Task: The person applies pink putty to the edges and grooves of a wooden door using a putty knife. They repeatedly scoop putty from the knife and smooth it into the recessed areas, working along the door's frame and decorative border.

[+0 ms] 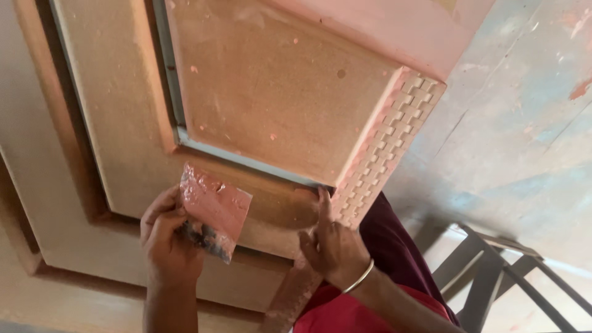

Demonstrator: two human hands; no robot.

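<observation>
We look down on a large wooden door panel (123, 154) that fills the upper left and centre of the frame, its raised inner field (271, 86) smeared pink with filler or primer and edged by a grey groove. Along the right of that field runs a carved basket-weave strip (388, 142), slanting from upper right down to the lower centre. To the right lies a stained concrete floor (524, 123), and a grey metal frame (493, 271) shows at lower right.

We judge that the work in hand is rubbing down the coated wood. To do it well we would keep the sheet flat against the moulding, work along the groove rather than across it, use light even pressure so the carved pattern is not blunted, and steady the panel with the free hand.

The left hand (166, 240), at lower left of centre, pinches a folded pink-dusted sheet of sandpaper (213, 209) between thumb and fingers; the sheet lies against the panel's lower moulding, just below the groove. The right hand (333, 243), wearing a thin bangle (361, 277), is spread with its fingers pressed on the wood at the foot of the carved strip, near the sheet but not touching it.
</observation>
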